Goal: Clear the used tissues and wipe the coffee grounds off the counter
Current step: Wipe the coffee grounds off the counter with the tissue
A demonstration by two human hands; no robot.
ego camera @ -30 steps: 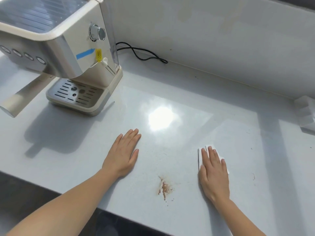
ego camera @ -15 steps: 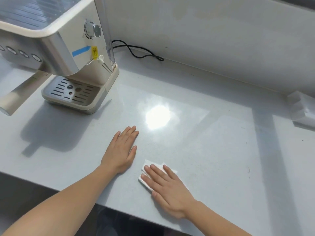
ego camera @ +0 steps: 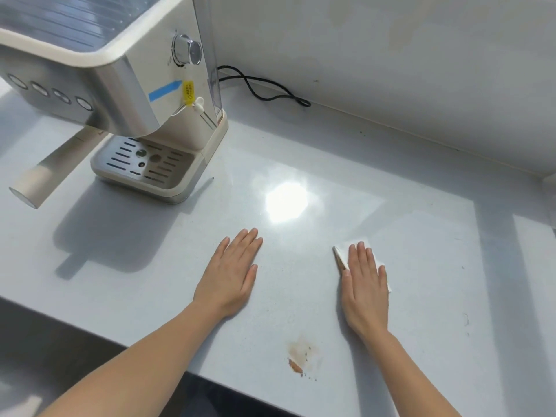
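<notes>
My right hand (ego camera: 365, 284) lies flat, fingers together, pressing a folded white tissue (ego camera: 344, 250) onto the pale counter (ego camera: 421, 251). The tissue's left edge shows a brown stain. A smear of brown coffee grounds (ego camera: 301, 356) sits near the counter's front edge, between my two forearms and nearer than the tissue. My left hand (ego camera: 231, 272) rests palm down on the counter with nothing under it, left of the smear.
A cream and steel coffee machine (ego camera: 126, 94) with its drip tray (ego camera: 147, 167) stands at the back left. Its black cord (ego camera: 264, 91) runs along the wall. A few small brown specks (ego camera: 465, 319) mark the counter at right. A white object (ego camera: 552, 188) sits at the right edge.
My right hand has slid the tissue from beside my left hand back to the right and away. The grounds, covered half a second ago, show again as a fainter, more spread smear.
</notes>
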